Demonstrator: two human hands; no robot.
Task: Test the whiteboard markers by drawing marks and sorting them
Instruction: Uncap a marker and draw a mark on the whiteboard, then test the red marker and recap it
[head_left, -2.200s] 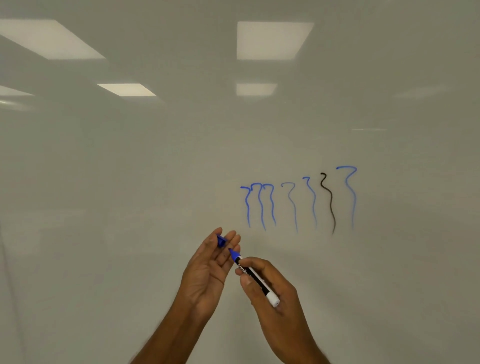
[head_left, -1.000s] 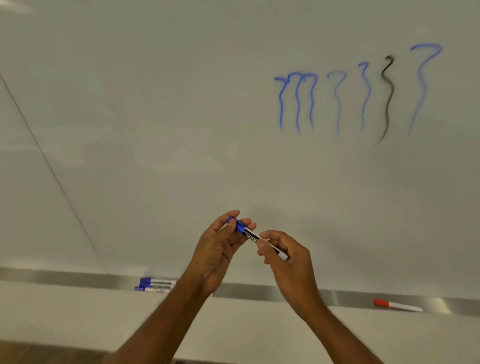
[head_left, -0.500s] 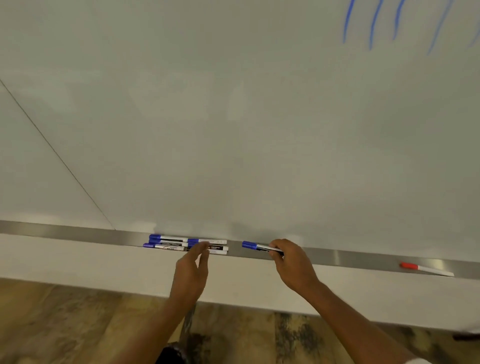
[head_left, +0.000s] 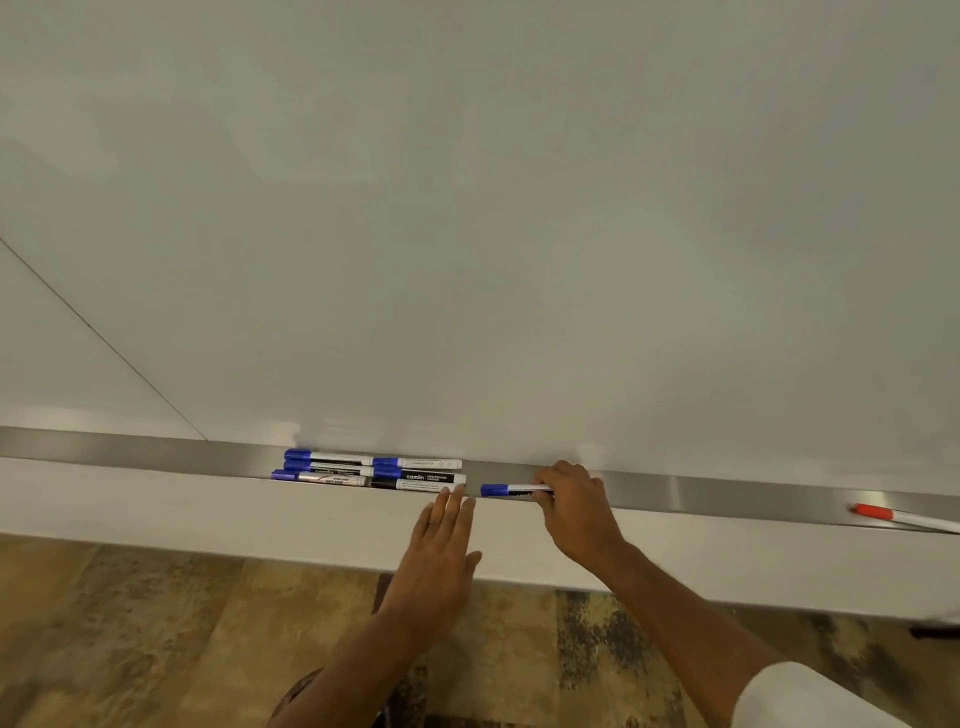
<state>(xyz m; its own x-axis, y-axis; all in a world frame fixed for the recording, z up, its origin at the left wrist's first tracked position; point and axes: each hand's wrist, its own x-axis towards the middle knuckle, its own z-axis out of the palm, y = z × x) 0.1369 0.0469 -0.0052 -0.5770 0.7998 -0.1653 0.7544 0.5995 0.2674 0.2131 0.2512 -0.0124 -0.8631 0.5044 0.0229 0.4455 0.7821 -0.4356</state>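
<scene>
Head view now tilting down to the metal ledge (head_left: 156, 452) under the whiteboard (head_left: 467, 208), away from the squiggles drawn a couple of seconds ago, those marks no longer showing. Holding a blue-capped marker (head_left: 506, 489) in the right hand (head_left: 571, 501), fingers clamped around its barrel, cap back on since the earlier uncapped moment, and laying it along the ledge just beside the group of blue markers (head_left: 371, 470). Hovering close with the left hand (head_left: 441, 551), fingers straight and together, gripping nothing, fingertips near the right end of that group, perhaps touching the nearest one; hard telling which. Judging from this: testing of this marker finished, sorting step under way, pen joining the pile of tested ones, release not yet made.

Lying well apart at the far right of the ledge, a red-capped marker (head_left: 904, 517), likely waiting its turn or sorted separately. Stretching across most of the frame, glossy pale board with a thin seam running diagonally at the left. Showing below, a white wall band, then mottled brown wood-look flooring (head_left: 156, 623). Peeking in at lower right, a white sleeve (head_left: 810, 699).
</scene>
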